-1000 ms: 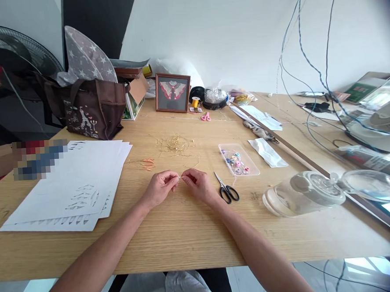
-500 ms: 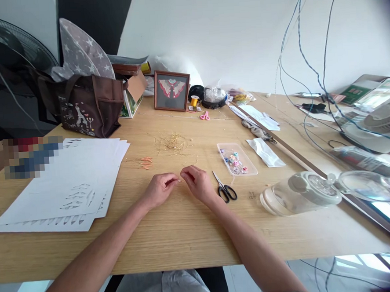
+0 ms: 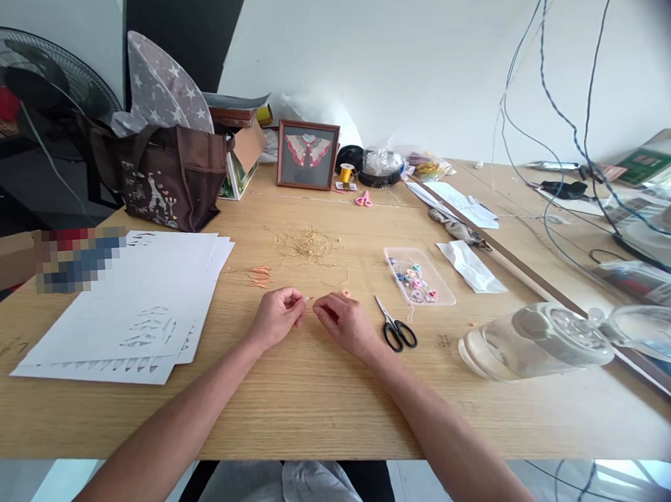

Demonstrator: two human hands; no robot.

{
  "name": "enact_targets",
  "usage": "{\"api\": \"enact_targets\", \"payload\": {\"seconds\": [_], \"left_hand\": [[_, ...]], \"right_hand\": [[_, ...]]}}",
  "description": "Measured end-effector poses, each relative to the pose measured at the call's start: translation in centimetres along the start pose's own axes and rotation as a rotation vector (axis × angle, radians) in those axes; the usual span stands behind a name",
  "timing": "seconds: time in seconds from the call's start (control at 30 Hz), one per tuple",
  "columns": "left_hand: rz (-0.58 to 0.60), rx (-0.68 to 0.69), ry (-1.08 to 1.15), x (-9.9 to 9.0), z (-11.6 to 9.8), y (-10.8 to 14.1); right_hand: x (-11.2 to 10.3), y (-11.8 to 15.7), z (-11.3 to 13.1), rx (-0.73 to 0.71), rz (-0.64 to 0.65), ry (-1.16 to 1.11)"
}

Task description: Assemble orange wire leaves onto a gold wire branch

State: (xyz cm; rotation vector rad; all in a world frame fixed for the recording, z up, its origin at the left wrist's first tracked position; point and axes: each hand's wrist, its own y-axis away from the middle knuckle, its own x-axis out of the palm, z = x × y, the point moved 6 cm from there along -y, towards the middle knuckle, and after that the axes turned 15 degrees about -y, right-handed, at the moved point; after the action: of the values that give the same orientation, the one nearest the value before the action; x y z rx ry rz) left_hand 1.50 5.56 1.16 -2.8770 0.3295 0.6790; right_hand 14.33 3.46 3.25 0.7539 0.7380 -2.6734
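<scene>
My left hand (image 3: 279,315) and my right hand (image 3: 340,320) are nearly touching above the middle of the wooden table (image 3: 299,405). Each has its fingertips pinched together on something too small to make out; a tiny pale bit shows between them. Beyond the hands lies a loose tangle of gold wire (image 3: 311,245), with small orange pieces (image 3: 260,277) to its left. A small round peach item (image 3: 346,293) rests just past my right hand. Black-handled scissors (image 3: 396,330) lie to the right, below a clear tray (image 3: 445,296) holding several coloured spools.
White paper sheets (image 3: 123,302) cover the left side. At the back stand a brown bag (image 3: 177,177), a framed picture (image 3: 307,154) and yellow thread (image 3: 347,173), near pink scissors (image 3: 363,198). A clear bottle (image 3: 512,342) lies at the right, near a white packet (image 3: 471,267).
The view has shifted, so most table items appear further right. The round peach item now shows beyond my right hand. Both hands remain pinched close together.
</scene>
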Motion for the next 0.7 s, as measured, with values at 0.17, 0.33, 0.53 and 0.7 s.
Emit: {"api": "enact_targets", "payload": {"seconds": [0.17, 0.33, 0.53, 0.7], "left_hand": [[0.037, 0.056, -0.186, 0.4, -0.7, 0.4], [0.114, 0.158, -0.279, 0.8, -1.8, 0.6], [0.151, 0.132, -0.075, 0.7, -1.4, 0.4], [0.078, 0.035, 0.07, 0.0, -1.0, 0.0]], "right_hand": [[-0.6, -0.4, 0.1, 0.015, -0.028, 0.076], [-1.2, -0.6, -0.5, 0.025, -0.071, 0.0], [-1.1, -0.5, -1.2, 0.074, -0.08, -0.1], [-0.1, -0.2, -0.4, 0.046, -0.004, -0.126]]}}
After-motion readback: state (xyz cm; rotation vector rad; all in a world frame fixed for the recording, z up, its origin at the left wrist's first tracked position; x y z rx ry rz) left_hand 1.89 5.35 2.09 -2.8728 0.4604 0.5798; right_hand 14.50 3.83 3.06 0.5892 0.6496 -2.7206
